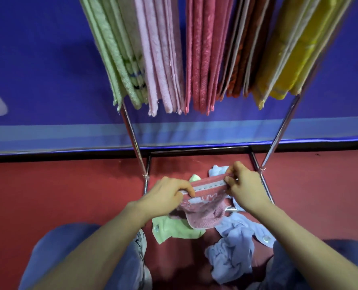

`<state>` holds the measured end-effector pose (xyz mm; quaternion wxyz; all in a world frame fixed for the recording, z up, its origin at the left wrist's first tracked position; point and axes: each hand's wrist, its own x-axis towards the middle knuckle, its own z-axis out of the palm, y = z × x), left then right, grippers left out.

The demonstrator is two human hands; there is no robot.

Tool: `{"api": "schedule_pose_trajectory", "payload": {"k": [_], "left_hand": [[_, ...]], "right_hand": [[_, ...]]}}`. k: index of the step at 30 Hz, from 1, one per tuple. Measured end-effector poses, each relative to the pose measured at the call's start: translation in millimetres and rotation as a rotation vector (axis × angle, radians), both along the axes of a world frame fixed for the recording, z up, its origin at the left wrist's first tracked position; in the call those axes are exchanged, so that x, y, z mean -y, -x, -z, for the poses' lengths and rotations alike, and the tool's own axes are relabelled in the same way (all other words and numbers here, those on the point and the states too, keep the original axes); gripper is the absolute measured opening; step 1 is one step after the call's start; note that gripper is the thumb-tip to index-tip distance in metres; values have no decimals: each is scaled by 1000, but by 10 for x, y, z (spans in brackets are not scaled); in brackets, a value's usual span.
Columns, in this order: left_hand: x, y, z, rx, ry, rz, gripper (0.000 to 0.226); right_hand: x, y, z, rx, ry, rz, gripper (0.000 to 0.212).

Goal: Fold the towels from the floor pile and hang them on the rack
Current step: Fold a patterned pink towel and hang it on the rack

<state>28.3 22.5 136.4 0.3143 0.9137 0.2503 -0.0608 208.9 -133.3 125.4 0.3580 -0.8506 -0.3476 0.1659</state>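
Both hands are on one pink towel (pixel 203 208), held up just above the pile (pixel 243 225). The left hand (pixel 169 193) pinches one end of the banded edge with its fingers curled over it. The right hand (pixel 245 185) pinches the other end, fingertips closed tight on the corner. The edge runs fairly straight between them and the rest sags toward the floor (pixel 59 195). That makes sense to me: stretch the top edge out so the cloth hangs flat and you can line up the corners. I'd call this the very start of the fold, nothing doubled over yet.

Under the pink one there's a crumpled green towel (pixel 174 229). The blue towels (pixel 232 256) are bunched up to the right, between the person's knees (pixel 54 252). A bit more blue and green peeks out behind the hands. It all sits right at the foot of the rack (pixel 132 130), so it's a short lift from pile to bar.

The rack itself looks packed. The hung towels (pixel 201 59) go green, pale pink, red, orange-brown and yellow, folded and side by side. The bars are cut off at the top of the view, so I can't tell if there's a free slot. Finding a gap is probably the fiddly part, plus keeping the fold from slipping on the way up.
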Motion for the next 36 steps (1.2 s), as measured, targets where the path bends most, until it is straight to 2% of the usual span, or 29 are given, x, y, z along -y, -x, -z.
{"api": "schedule_pose_trajectory", "payload": {"k": [4,6,9,11,12,14,16,17,19,20,21,24,25,30,31,33,35,36], "left_hand": [[179,185,-98,-156,-50,111,54],[223,155,-429,-156,-167,163,51],[234,49,-1139,-72,-354,204,39],[258,9,-1675,9,-482,237,31],[275,-4,-1967,43,-532,260,29],[328,-7,-2578,87,-650,281,31],[406,-7,-3197,190,-829,205,33],[465,0,-3477,280,-953,129,33],[572,31,-3876,566,-1147,-76,33],[632,54,-3958,679,-1149,-150,31],[672,90,-3983,671,-1109,-159,28],[740,196,-3859,175,-908,98,32],[765,227,-3797,119,-886,130,33],[842,346,-3777,486,-968,-35,34],[827,374,-3750,486,-945,-35,33],[828,418,-3675,367,-868,25,33],[816,438,-3580,267,-786,92,33],[793,433,-3548,262,-755,101,33]], "right_hand": [[290,240,-61,-51,124,-10,27],[340,277,-317,-11,128,-6,26],[311,213,-962,31,41,56,12],[289,152,-1504,42,-75,114,4],[275,130,-1785,-17,-176,154,3],[281,135,-2385,-222,-370,190,16],[316,201,-2968,-311,-581,169,22],[345,270,-3241,-244,-685,175,21],[468,440,-3647,131,-830,213,11],[542,513,-3744,316,-825,197,8],[593,547,-3782,419,-751,167,7],[667,578,-3668,312,-335,86,10],[682,585,-3624,323,-293,92,10],[771,722,-3527,396,-659,77,2],[787,705,-3452,474,-617,72,6],[802,649,-3300,551,-379,73,9],[788,641,-3195,537,-230,81,7],[776,652,-3173,517,-229,87,6]]}}
